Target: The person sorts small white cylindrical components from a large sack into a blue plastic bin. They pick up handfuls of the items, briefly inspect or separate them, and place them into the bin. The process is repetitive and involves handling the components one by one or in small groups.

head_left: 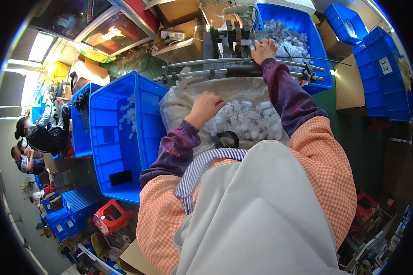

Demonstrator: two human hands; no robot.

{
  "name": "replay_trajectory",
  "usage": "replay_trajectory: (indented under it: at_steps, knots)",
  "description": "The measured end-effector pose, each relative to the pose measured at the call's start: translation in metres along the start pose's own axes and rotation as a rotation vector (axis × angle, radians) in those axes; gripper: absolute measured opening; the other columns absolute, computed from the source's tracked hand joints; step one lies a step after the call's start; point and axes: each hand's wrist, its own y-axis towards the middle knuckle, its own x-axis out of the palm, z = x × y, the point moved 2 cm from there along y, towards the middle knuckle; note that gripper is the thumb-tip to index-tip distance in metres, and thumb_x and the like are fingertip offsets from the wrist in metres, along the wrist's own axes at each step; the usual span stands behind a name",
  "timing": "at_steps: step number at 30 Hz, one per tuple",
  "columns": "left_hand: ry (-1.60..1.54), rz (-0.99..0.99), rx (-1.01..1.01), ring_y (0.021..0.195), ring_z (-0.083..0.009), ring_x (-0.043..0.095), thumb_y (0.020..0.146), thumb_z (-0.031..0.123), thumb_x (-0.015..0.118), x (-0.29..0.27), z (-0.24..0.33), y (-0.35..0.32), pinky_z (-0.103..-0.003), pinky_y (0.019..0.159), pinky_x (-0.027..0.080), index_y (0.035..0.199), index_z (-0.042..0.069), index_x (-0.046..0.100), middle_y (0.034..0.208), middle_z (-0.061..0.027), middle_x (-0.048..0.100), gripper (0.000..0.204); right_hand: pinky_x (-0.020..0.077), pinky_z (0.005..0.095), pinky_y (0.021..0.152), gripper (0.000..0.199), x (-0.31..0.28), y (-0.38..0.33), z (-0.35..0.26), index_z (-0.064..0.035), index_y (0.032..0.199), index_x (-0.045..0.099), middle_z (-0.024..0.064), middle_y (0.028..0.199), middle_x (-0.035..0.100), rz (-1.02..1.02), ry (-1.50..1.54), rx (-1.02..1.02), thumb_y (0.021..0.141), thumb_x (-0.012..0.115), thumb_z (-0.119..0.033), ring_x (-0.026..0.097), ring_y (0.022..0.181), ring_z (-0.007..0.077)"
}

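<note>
My left hand [205, 107] reaches into a clear plastic bag [179, 107] heaped with small white plastic parts [250, 121], its fingers curled down among them; what they hold is hidden. My right hand [263, 49] is stretched forward to a dark metal fixture [229, 36] on the bench and pinches a small white part [248, 43] against it. Two horizontal metal rods [206, 68] run across just below that hand. Both arms wear purple sleeve covers over an orange checked shirt and a pale apron.
A large blue bin [119, 151] with a few white parts stands to my left. Another blue bin [314, 41] of white parts sits behind the fixture, stacked blue bins [383, 68] at the right. Cardboard boxes [179, 27] at the back. Other people [36, 133] sit far left.
</note>
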Motion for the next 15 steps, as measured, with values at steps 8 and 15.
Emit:
replay_trajectory:
  at_steps: [8,15]
  knots:
    - [-0.118,0.162,-0.226,0.061,-0.0288,0.056,0.077,0.022,0.057,-0.025,-0.003,0.001,-0.037,0.058,0.045,0.073,0.005,0.063,0.071,-0.0112,0.061,0.019,0.0245,0.0453,0.09,0.026,-0.001,-0.003,-0.035,-0.0133,0.096,0.063,0.0079,0.104,0.053,-0.011,-0.02,-0.038,0.081,0.049,-0.028,0.039,0.108,0.0265]
    - [-0.361,0.314,-0.06,0.056,-0.0176,0.055,0.072,0.005,0.06,-0.026,-0.001,-0.002,-0.027,0.052,0.043,0.067,-0.001,0.054,0.076,-0.0099,0.06,0.009,0.0315,0.044,0.088,0.027,-0.002,0.003,0.015,-0.0142,0.097,0.064,0.0075,0.107,0.054,-0.051,-0.028,-0.026,0.082,0.046,-0.029,0.047,0.106,0.027]
